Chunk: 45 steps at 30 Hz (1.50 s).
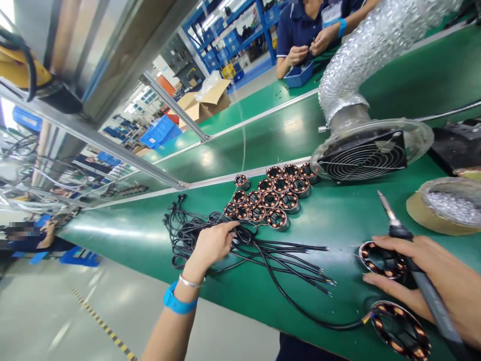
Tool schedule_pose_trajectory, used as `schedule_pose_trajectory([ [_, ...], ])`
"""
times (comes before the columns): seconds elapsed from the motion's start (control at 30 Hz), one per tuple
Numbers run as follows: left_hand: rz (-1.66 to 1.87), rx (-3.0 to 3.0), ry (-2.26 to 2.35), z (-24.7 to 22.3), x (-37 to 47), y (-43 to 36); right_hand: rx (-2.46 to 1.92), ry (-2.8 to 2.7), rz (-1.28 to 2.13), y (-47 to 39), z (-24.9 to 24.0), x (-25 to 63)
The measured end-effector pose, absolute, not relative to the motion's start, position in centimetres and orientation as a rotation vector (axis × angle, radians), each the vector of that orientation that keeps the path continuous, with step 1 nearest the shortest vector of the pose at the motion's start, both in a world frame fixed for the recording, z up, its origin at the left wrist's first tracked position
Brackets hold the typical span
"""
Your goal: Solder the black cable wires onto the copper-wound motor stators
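Observation:
My left hand [214,244], with a bracelet and a blue wristband, is over a tangled bundle of black cables [184,233]. Its fingers are curled at the cables, partly hidden, with the index finger stretched toward the stators. In my right hand [439,271] is a soldering iron [426,286], tip pointing up and away. The thumb and a finger of that hand also grip a copper-wound motor stator [381,260] at its sides. Nearer me lies a second stator [402,331], with a cable's coloured wires at its rim. Several stators [270,200] stand grouped beyond my left hand.
A fan with a wire grille [364,158] and a silver duct [361,55] stands at the back right. Beside it is a round container [447,205] of shiny shavings. Across the bench a co-worker handles small parts above a blue tray [298,75]. A metal rail [210,183] edges the bench.

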<state>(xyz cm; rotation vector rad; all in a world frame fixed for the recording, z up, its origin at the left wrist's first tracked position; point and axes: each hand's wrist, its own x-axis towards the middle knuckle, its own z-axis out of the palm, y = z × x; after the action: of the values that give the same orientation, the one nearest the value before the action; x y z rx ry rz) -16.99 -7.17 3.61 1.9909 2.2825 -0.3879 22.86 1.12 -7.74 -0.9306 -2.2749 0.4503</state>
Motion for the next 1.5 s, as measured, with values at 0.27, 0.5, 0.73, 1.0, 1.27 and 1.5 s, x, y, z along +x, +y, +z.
schedule_pose_trajectory([
  [0.27, -0.397, 2.044, 2.341, 5.2, -19.8, -6.9, -0.903, -2.279, 0.443, 1.3, -8.7, 23.3],
  [0.5, -0.595, 2.17, 2.41, 10.9, -18.7, -12.1, -0.826, -2.247, 0.326, 1.6, -8.1, 22.6],
  [0.73, -0.281, 2.24, 1.729, 3.5, -10.8, -9.0, -0.798, -2.228, 0.339, 1.3, -6.5, 22.1],
  [1.0, 0.565, 2.173, 1.693, 4.1, -8.6, -7.1, -0.824, -2.203, 0.491, 1.2, -6.2, 21.8],
  [1.27, 0.48, 1.902, 1.512, 3.7, -1.9, -2.9, -0.857, -2.101, 0.594, 1.0, -3.6, 22.1],
  [1.5, 0.386, 1.891, 1.572, 0.6, -2.6, -2.3, -0.991, -1.723, 0.977, 0.3, -1.4, 19.6],
])
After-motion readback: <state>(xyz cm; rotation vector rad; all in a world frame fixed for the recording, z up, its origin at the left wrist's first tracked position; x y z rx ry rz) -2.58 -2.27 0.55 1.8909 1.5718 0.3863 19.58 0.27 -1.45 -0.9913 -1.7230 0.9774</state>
